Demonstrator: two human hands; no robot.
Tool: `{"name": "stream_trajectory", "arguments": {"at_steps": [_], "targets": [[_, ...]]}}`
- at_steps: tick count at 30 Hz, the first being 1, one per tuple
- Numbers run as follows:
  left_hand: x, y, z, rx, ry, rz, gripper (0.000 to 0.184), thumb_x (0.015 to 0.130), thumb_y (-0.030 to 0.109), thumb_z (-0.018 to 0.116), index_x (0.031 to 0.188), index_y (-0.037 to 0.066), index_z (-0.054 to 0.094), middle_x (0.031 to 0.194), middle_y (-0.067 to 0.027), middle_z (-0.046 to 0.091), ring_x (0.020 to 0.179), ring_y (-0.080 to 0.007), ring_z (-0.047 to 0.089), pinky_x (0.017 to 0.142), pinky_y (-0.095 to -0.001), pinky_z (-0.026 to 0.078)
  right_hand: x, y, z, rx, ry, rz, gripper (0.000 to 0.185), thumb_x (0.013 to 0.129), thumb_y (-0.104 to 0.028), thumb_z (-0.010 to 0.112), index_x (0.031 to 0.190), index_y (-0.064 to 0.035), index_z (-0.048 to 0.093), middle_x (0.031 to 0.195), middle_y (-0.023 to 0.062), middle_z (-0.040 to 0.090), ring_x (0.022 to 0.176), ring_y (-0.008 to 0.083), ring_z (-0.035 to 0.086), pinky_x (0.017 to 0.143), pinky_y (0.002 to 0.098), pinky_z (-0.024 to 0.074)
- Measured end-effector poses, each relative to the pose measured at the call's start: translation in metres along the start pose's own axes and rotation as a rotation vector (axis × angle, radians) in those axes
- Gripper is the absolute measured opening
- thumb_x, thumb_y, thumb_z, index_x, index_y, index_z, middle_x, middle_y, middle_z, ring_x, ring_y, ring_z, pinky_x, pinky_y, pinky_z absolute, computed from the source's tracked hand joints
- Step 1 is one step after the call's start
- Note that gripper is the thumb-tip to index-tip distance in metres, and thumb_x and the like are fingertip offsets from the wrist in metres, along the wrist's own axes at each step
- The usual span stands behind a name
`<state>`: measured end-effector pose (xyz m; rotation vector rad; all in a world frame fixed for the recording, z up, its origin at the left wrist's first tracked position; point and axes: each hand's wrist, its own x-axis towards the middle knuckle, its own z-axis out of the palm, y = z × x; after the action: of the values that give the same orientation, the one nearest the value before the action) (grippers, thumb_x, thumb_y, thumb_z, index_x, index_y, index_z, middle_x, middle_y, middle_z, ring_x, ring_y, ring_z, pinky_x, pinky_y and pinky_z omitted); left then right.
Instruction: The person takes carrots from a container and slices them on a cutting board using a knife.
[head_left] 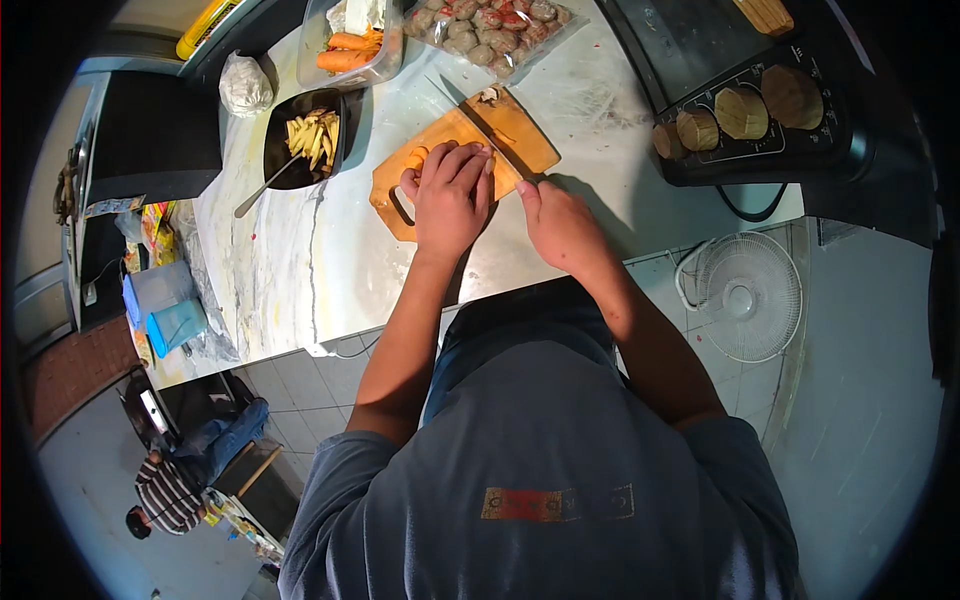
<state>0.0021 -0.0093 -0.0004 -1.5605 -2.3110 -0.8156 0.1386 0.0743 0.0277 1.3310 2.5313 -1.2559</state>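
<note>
A knife is held by its handle in my right hand, its blade slanting up and left across the wooden cutting board. My left hand lies over the board left of the blade, fingers bent together and pressing on orange carrot pieces, which are partly hidden. A thin orange piece lies on the board right of the blade. Near the board's top corner rests a small pale and brown scrap.
A black bowl holds yellowish strips and a spoon. Behind are a plastic tub with carrots, a bag of meatballs and a knotted bag. An oven stands right. A seated person is at lower left.
</note>
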Motion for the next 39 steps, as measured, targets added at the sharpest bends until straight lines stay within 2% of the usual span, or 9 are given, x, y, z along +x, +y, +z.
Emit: {"name": "stream_trajectory", "arguments": {"at_steps": [6, 11, 26, 29, 31, 32, 34, 38, 39], "targets": [[-0.001, 0.002, 0.0, 0.006, 0.002, -0.015, 0.015, 0.085, 0.017, 0.067, 0.099, 0.014, 0.072, 0.102, 0.0051, 0.065, 0.103, -0.0157, 0.057, 0.083, -0.0407, 0.031, -0.003, -0.001, -0.003, -0.016, 0.012, -0.011, 0.046, 0.101, -0.04, 0.04, 0.094, 0.0002, 0.06, 0.085, 0.0263, 0.066, 0.086, 0.0473, 0.062, 0.081, 0.054, 0.0469], [-0.003, -0.002, 0.001, -0.023, -0.001, -0.024, 0.015, 0.085, 0.016, 0.067, 0.099, 0.014, 0.072, 0.102, 0.0042, 0.065, 0.104, -0.0166, 0.057, 0.086, -0.0405, 0.03, -0.013, 0.0, -0.006, -0.182, 0.072, -0.016, 0.04, 0.1, -0.04, 0.043, 0.099, -0.0034, 0.059, 0.079, 0.0232, 0.067, 0.079, 0.0447, 0.064, 0.072, 0.053, 0.0491], [0.006, -0.011, -0.007, -0.08, 0.053, -0.049, 0.013, 0.081, 0.018, 0.071, 0.094, 0.013, 0.072, 0.099, 0.0025, 0.065, 0.106, -0.0206, 0.054, 0.085, -0.0423, 0.029, -0.014, -0.001, -0.028, -0.149, 0.09, -0.055, 0.042, 0.097, -0.043, 0.047, 0.09, -0.0039, 0.061, 0.078, 0.0209, 0.066, 0.079, 0.0423, 0.064, 0.072, 0.0505, 0.0506], [0.009, -0.01, -0.015, -0.123, 0.04, -0.152, 0.017, 0.08, 0.017, 0.068, 0.096, 0.015, 0.072, 0.107, -0.0005, 0.063, 0.108, -0.022, 0.051, 0.088, -0.0406, 0.028, -0.017, 0.002, -0.027, -0.19, 0.135, -0.086, 0.04, 0.096, -0.042, 0.05, 0.089, -0.0046, 0.062, 0.078, 0.0196, 0.066, 0.077, 0.0404, 0.065, 0.071, 0.0486, 0.0514], [0.013, -0.007, -0.02, -0.239, -0.014, -0.126, 0.023, 0.079, 0.018, 0.062, 0.099, 0.017, 0.072, 0.117, -0.0069, 0.057, 0.115, -0.0271, 0.045, 0.095, -0.0427, 0.026, -0.017, 0.008, -0.021, -0.197, 0.196, -0.134, 0.037, 0.095, -0.04, 0.053, 0.088, -0.0046, 0.061, 0.077, 0.0193, 0.065, 0.076, 0.0406, 0.064, 0.068, 0.0482, 0.0504], [0.014, -0.006, -0.021, -0.239, -0.01, -0.127, 0.023, 0.079, 0.018, 0.062, 0.099, 0.017, 0.072, 0.117, -0.0069, 0.057, 0.115, -0.0271, 0.045, 0.095, -0.0427, 0.026, -0.018, 0.009, -0.02, -0.202, 0.254, -0.186, 0.035, 0.094, -0.039, 0.056, 0.087, -0.0047, 0.061, 0.076, 0.019, 0.064, 0.074, 0.0407, 0.063, 0.066, 0.0478, 0.0493], [0.018, -0.003, -0.021, -0.111, -0.094, -0.021, 0.029, 0.08, 0.02, 0.057, 0.104, 0.018, 0.072, 0.127, -0.0108, 0.05, 0.12, -0.0331, 0.039, 0.101, -0.0451, 0.024, -0.021, 0.006, -0.02, -0.206, 0.25, -0.191, 0.035, 0.094, -0.038, 0.056, 0.087, -0.0047, 0.061, 0.078, 0.0189, 0.064, 0.076, 0.0405, 0.064, 0.066, 0.0477, 0.0495], [0.023, -0.005, -0.021, -0.099, -0.14, 0.017, 0.033, 0.082, 0.023, 0.054, 0.111, 0.02, 0.07, 0.129, -0.0119, 0.048, 0.122, -0.0357, 0.036, 0.104, -0.0468, 0.022, -0.022, 0.006, -0.019, -0.188, 0.255, -0.22, 0.034, 0.094, -0.037, 0.057, 0.088, -0.0041, 0.062, 0.079, 0.0204, 0.064, 0.078, 0.041, 0.063, 0.066, 0.0481, 0.0493], [0.025, -0.006, -0.024, -0.129, -0.069, -0.006, 0.032, 0.081, 0.021, 0.056, 0.109, 0.019, 0.07, 0.126, -0.0114, 0.05, 0.12, -0.034, 0.038, 0.101, -0.0458, 0.024, -0.021, 0.007, -0.019, -0.188, 0.26, -0.221, 0.034, 0.094, -0.037, 0.057, 0.088, -0.0041, 0.062, 0.079, 0.0204, 0.064, 0.078, 0.041, 0.063, 0.066, 0.0481, 0.0493]]}}
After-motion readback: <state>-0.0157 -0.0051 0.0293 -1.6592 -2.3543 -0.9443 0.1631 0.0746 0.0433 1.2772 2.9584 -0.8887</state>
